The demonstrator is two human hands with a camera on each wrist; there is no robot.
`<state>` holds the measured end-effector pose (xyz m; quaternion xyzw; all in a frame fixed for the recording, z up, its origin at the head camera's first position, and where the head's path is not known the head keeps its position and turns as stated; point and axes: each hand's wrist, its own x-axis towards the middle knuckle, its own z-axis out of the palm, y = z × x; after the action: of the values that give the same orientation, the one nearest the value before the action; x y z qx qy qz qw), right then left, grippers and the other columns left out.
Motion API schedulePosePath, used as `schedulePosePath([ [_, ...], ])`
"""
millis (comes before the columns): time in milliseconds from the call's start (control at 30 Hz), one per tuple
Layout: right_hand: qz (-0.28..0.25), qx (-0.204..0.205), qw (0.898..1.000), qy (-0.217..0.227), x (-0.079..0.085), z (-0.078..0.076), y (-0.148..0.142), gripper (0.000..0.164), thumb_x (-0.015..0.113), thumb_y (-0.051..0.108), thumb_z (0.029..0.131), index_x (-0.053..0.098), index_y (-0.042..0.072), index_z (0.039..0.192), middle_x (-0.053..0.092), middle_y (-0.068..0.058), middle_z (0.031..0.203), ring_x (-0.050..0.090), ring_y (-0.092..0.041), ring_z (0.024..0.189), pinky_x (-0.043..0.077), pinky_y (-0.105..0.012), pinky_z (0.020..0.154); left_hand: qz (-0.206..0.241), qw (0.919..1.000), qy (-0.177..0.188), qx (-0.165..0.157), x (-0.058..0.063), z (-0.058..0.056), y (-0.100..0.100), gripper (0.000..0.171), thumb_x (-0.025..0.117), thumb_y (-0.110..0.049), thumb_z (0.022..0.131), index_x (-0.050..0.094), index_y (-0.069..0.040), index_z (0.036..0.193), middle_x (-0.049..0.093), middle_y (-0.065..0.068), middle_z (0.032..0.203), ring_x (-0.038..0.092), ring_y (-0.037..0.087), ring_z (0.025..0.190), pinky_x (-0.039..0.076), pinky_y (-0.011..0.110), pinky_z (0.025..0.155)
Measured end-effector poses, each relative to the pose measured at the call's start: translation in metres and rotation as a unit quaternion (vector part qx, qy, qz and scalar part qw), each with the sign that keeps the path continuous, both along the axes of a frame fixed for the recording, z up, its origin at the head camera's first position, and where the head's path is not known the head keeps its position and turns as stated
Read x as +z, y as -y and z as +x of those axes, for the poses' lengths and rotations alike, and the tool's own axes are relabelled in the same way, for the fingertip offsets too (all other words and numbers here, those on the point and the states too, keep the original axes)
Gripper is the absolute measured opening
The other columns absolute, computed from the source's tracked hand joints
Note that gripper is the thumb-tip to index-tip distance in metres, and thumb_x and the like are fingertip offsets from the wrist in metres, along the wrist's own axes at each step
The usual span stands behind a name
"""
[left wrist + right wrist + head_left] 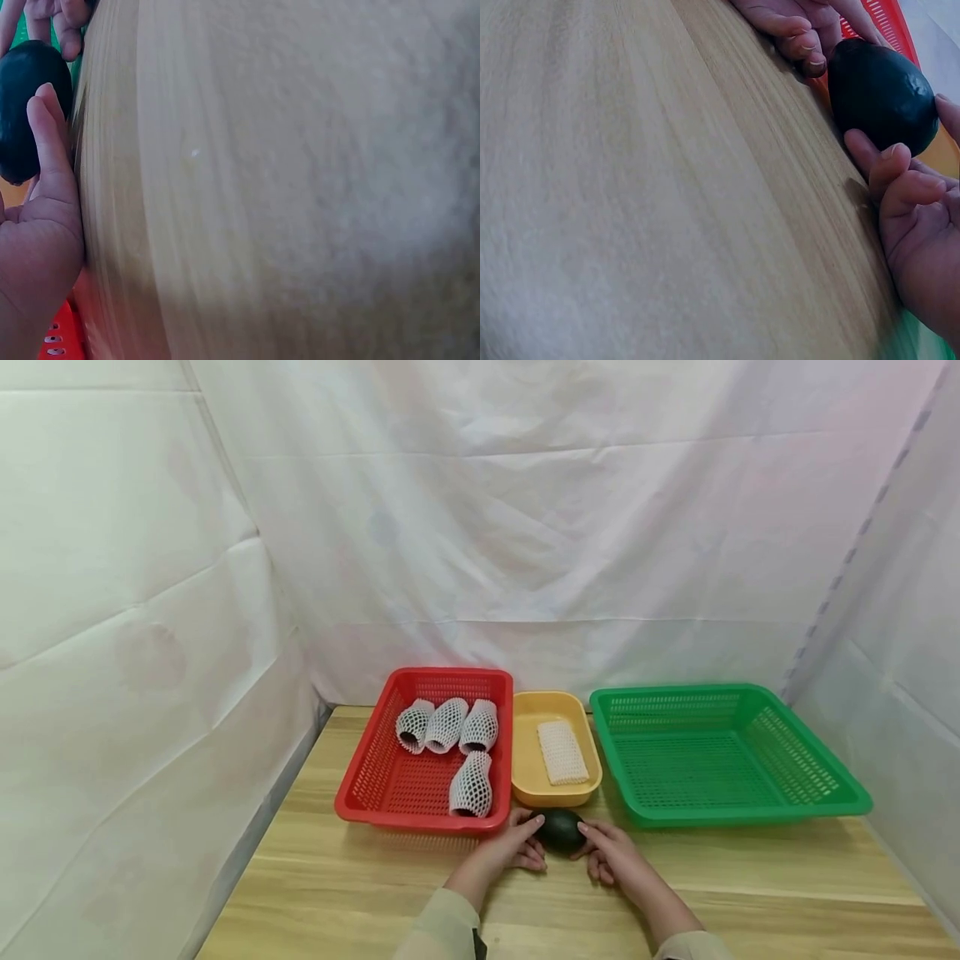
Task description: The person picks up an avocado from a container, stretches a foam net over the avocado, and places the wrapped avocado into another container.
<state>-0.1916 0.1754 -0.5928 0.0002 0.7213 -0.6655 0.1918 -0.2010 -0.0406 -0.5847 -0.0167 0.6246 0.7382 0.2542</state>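
Observation:
A dark green avocado (559, 831) lies sideways low over the wooden table, between the two hands. My left hand (519, 842) pinches its left end, thumb on top. At the other end my right hand (613, 853) holds it between thumb and fingers. The right wrist view shows the smooth, shiny avocado (883, 94) with fingertips at both ends. Just behind it, a folded white foam net sleeve (562, 752) lies in a yellow tray (527, 760). The undersides of the fingers are partly hidden.
On the left stands a red basket (423, 785) containing several dark fruits in white foam nets (472, 787). A green basket (675, 768) is to the right. White cloth (525, 527) hangs behind and at both sides of the wooden table (337, 893).

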Motion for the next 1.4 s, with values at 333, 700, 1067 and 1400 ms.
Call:
schedulePosePath([
  [333,0.012,-0.029,0.999,0.01,0.0,0.0,0.0,0.066,0.054,0.04,0.098,0.039,-0.01,0.138,0.064,-0.013,0.083,0.046,-0.01,0.048,0.034,-0.019,0.04,0.003,0.9999,0.0,0.012,0.0,0.001,-0.002,0.045,0.053,-0.033,0.1,0.035,-0.002,0.127,0.059,0.014,0.072,0.061,0.019,0.054,0.058,0.038,0.058],
  [700,-0.004,-0.044,0.999,0.013,0.004,0.002,0.001,0.066,0.055,0.038,0.098,0.036,-0.009,0.14,0.06,-0.015,0.084,0.049,-0.013,0.053,0.035,-0.02,0.041,0.01,0.999,-0.001,0.044,-0.003,0.002,-0.005,0.058,0.053,-0.031,0.1,0.023,0.004,0.135,0.06,0.014,0.068,0.062,0.021,0.053,0.058,0.041,0.058],
  [1067,-0.01,-0.056,0.998,0.015,0.004,0.002,0.002,0.063,0.053,0.037,0.099,0.035,-0.008,0.14,0.061,-0.015,0.086,0.05,-0.013,0.054,0.036,-0.02,0.041,0.001,0.9981,-0.004,0.061,0.0,0.003,-0.004,0.052,0.051,-0.031,0.101,0.029,0.002,0.134,0.06,0.014,0.068,0.061,0.02,0.051,0.058,0.042,0.057],
  [1400,-0.027,-0.061,0.998,0.018,0.006,0.007,0.001,0.063,0.052,0.033,0.1,0.032,-0.011,0.141,0.061,-0.017,0.089,0.055,-0.015,0.058,0.044,-0.023,0.046,-0.026,0.9944,-0.037,0.095,-0.004,0.01,-0.009,0.043,0.052,-0.026,0.101,0.035,0.005,0.127,0.059,0.015,0.066,0.059,0.019,0.048,0.057,0.041,0.052],
])
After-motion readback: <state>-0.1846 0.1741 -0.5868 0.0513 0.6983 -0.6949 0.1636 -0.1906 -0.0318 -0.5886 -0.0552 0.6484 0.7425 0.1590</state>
